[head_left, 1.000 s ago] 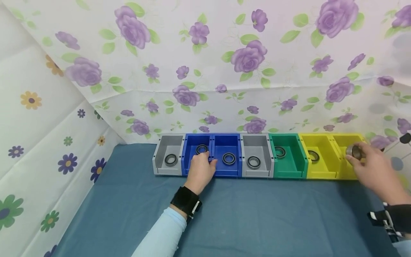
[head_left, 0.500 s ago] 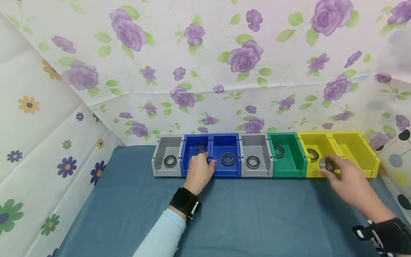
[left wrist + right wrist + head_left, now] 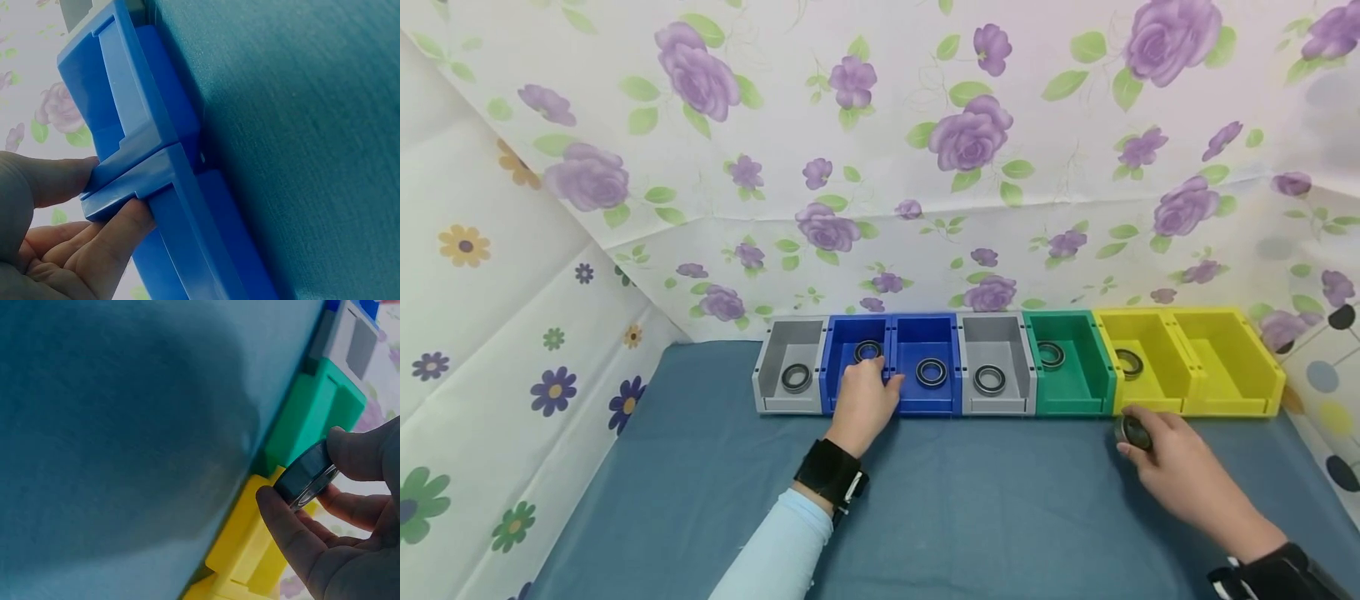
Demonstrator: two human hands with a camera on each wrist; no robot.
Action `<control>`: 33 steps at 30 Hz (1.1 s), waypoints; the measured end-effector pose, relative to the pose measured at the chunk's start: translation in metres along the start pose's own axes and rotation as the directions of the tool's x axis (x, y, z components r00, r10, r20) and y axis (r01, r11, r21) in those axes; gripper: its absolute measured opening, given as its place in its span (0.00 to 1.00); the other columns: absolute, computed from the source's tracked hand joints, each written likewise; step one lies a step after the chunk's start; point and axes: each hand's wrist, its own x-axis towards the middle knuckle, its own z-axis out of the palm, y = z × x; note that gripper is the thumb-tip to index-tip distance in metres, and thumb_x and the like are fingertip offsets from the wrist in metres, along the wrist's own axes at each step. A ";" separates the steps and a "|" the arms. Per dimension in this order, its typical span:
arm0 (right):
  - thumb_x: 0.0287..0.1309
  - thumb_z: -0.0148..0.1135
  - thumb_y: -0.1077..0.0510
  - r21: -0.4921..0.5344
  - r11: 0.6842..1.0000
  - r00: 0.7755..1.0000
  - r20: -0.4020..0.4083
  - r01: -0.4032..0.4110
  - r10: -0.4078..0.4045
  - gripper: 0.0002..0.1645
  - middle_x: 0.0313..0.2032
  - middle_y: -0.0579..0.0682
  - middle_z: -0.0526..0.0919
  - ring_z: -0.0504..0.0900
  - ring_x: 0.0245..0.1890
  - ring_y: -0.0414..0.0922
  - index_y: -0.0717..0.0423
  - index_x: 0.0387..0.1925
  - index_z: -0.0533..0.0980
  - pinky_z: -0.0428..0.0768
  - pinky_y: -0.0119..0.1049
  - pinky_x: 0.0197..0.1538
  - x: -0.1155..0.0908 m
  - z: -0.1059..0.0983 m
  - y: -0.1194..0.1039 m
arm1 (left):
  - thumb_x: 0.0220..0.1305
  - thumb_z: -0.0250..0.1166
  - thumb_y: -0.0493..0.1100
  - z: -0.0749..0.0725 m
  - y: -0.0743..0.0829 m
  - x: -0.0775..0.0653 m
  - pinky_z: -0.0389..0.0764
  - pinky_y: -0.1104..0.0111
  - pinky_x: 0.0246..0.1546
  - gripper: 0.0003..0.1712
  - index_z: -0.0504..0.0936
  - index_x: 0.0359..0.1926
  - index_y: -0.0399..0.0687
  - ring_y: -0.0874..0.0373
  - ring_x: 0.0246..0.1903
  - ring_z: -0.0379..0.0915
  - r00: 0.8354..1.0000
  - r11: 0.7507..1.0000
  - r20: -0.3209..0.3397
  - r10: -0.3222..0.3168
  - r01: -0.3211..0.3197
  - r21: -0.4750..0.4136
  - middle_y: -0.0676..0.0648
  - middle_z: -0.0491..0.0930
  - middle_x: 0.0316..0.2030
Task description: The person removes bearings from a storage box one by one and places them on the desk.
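Observation:
My right hand [image 3: 1183, 471] pinches a metal ball bearing [image 3: 1131, 433] between thumb and fingers, in front of the left yellow bin [image 3: 1168, 379]. In the right wrist view the bearing [image 3: 306, 475] is held on edge, its rim facing the camera. My left hand [image 3: 863, 408] grips the adjoining side walls of the two blue bins [image 3: 925, 327]; in the left wrist view the thumb lies on one side of the walls [image 3: 134, 172] and the fingers on the other. Behind that hand, a bearing [image 3: 868, 350] lies in the left blue bin, partly covered.
The bins stand in one row along the flowered backdrop [image 3: 850, 167]. Single bearings lie in the left grey bin [image 3: 796, 378], right blue bin [image 3: 932, 372], right grey bin [image 3: 989, 380], green bin [image 3: 1051, 354] and left yellow bin. Blue cloth [image 3: 985, 508] covers the table in front.
My right hand has carried the bearing leftward and toward me, from the right yellow bin to in front of the left yellow bin. The left hand keeps its grip on the blue bins.

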 end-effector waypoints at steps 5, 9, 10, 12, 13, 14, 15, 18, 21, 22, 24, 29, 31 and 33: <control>0.56 0.62 0.53 -0.042 0.999 0.999 0.046 -0.023 0.025 0.33 0.48 0.70 0.68 0.71 0.44 0.65 0.64 0.60 0.64 0.73 0.56 0.38 0.000 0.009 0.001 | 0.63 0.60 0.49 0.001 0.000 -0.001 0.76 0.67 0.38 0.24 0.76 0.54 0.36 0.53 0.45 0.75 1.000 1.000 0.001 -0.002 0.002 0.009 0.40 0.76 0.49; 0.56 0.63 0.53 -0.076 0.997 0.998 0.062 -0.018 0.023 0.34 0.48 0.70 0.67 0.69 0.45 0.65 0.66 0.60 0.64 0.72 0.58 0.40 0.000 0.012 0.004 | 0.63 0.61 0.48 0.001 0.000 -0.001 0.76 0.66 0.39 0.24 0.76 0.54 0.36 0.53 0.45 0.75 1.000 1.000 0.002 -0.002 0.001 0.015 0.40 0.77 0.49; 0.56 0.63 0.53 -0.083 0.996 0.998 0.066 -0.015 0.021 0.35 0.48 0.70 0.67 0.69 0.45 0.65 0.66 0.60 0.64 0.72 0.58 0.40 -0.001 0.012 0.005 | 0.63 0.61 0.48 0.001 0.000 -0.001 0.76 0.66 0.39 0.24 0.76 0.54 0.36 0.53 0.45 0.75 1.000 1.000 0.002 -0.003 0.003 0.014 0.40 0.76 0.49; 0.55 0.63 0.53 -0.097 0.995 0.998 0.062 -0.002 0.008 0.35 0.48 0.70 0.68 0.69 0.45 0.65 0.67 0.59 0.64 0.71 0.58 0.41 -0.001 0.013 0.008 | 0.63 0.61 0.49 0.001 0.000 -0.001 0.76 0.66 0.39 0.24 0.76 0.54 0.36 0.53 0.45 0.75 1.000 1.000 0.002 -0.004 0.004 0.015 0.40 0.77 0.49; 0.55 0.63 0.53 -0.104 0.995 0.998 0.066 0.001 0.006 0.35 0.48 0.70 0.68 0.69 0.45 0.65 0.68 0.59 0.64 0.71 0.58 0.41 -0.001 0.013 0.009 | 0.63 0.61 0.49 0.001 0.000 -0.001 0.76 0.66 0.39 0.24 0.76 0.54 0.36 0.53 0.45 0.75 1.000 1.000 0.000 -0.004 0.004 0.014 0.40 0.77 0.49; 0.55 0.64 0.53 -0.111 0.994 0.998 0.067 0.004 0.004 0.35 0.47 0.70 0.68 0.70 0.45 0.64 0.68 0.59 0.64 0.72 0.58 0.41 -0.001 0.014 0.010 | 0.63 0.61 0.49 0.001 0.000 -0.001 0.76 0.66 0.39 0.24 0.76 0.54 0.36 0.53 0.45 0.75 1.000 1.000 0.000 -0.004 0.004 0.013 0.40 0.77 0.49; 0.55 0.64 0.53 -0.119 0.993 0.998 0.067 0.005 0.003 0.35 0.47 0.70 0.68 0.70 0.44 0.64 0.68 0.59 0.64 0.72 0.57 0.41 -0.001 0.015 0.011 | 0.63 0.61 0.48 0.001 0.000 -0.001 0.76 0.66 0.39 0.24 0.76 0.54 0.36 0.53 0.45 0.75 1.000 1.000 0.000 -0.005 0.005 0.012 0.40 0.77 0.49; 0.54 0.64 0.53 -0.137 0.991 0.998 0.070 0.004 0.006 0.36 0.46 0.70 0.68 0.70 0.43 0.64 0.68 0.59 0.64 0.72 0.57 0.40 -0.001 0.017 0.014 | 0.63 0.61 0.49 0.000 -0.001 -0.001 0.76 0.67 0.38 0.24 0.76 0.54 0.36 0.53 0.46 0.75 1.000 1.000 0.000 -0.004 0.004 0.017 0.41 0.77 0.49; 0.54 0.64 0.53 -0.148 0.989 0.998 0.063 0.009 0.000 0.35 0.46 0.70 0.68 0.70 0.43 0.64 0.68 0.59 0.65 0.72 0.56 0.39 -0.001 0.019 0.015 | 0.63 0.61 0.48 0.000 -0.001 0.000 0.76 0.66 0.38 0.24 0.76 0.53 0.36 0.53 0.45 0.75 1.000 1.000 -0.009 0.011 -0.011 0.024 0.40 0.77 0.48; 0.54 0.64 0.53 -0.150 0.989 0.998 0.059 0.014 -0.005 0.35 0.46 0.70 0.68 0.70 0.43 0.63 0.68 0.58 0.65 0.72 0.56 0.39 -0.002 0.019 0.015 | 0.63 0.61 0.48 0.000 -0.001 0.000 0.76 0.66 0.38 0.24 0.76 0.53 0.36 0.53 0.45 0.75 1.000 0.999 -0.013 0.019 -0.019 0.028 0.40 0.77 0.48; 0.54 0.64 0.53 -0.152 0.988 0.998 0.057 0.023 -0.015 0.35 0.46 0.70 0.68 0.70 0.43 0.64 0.68 0.58 0.65 0.72 0.56 0.39 -0.002 0.020 0.014 | 0.62 0.62 0.48 0.000 -0.001 0.000 0.76 0.66 0.39 0.23 0.77 0.52 0.35 0.52 0.45 0.75 0.999 0.999 -0.024 0.032 -0.031 0.032 0.40 0.77 0.47; 0.54 0.64 0.54 -0.158 0.987 0.998 0.055 0.035 -0.027 0.33 0.47 0.69 0.68 0.70 0.44 0.63 0.66 0.57 0.66 0.72 0.56 0.40 -0.001 0.023 0.011 | 0.62 0.62 0.48 0.000 -0.001 0.001 0.76 0.66 0.39 0.23 0.77 0.51 0.35 0.52 0.45 0.75 0.999 0.999 -0.032 0.040 -0.040 0.025 0.39 0.77 0.47; 0.54 0.64 0.54 -0.162 0.986 0.998 0.052 0.042 -0.034 0.33 0.47 0.69 0.68 0.69 0.45 0.63 0.65 0.57 0.66 0.72 0.56 0.41 -0.001 0.024 0.011 | 0.62 0.62 0.48 0.000 -0.001 0.001 0.76 0.66 0.38 0.23 0.77 0.51 0.35 0.52 0.45 0.75 0.999 0.999 -0.032 0.039 -0.039 0.023 0.39 0.77 0.47; 0.53 0.65 0.54 -0.168 0.984 0.998 0.050 0.053 -0.045 0.33 0.47 0.68 0.68 0.69 0.45 0.63 0.65 0.57 0.67 0.72 0.56 0.40 0.000 0.025 0.012 | 0.62 0.62 0.48 0.000 -0.001 0.001 0.76 0.66 0.38 0.23 0.77 0.51 0.35 0.52 0.45 0.75 0.999 0.999 -0.032 0.040 -0.039 0.023 0.39 0.77 0.47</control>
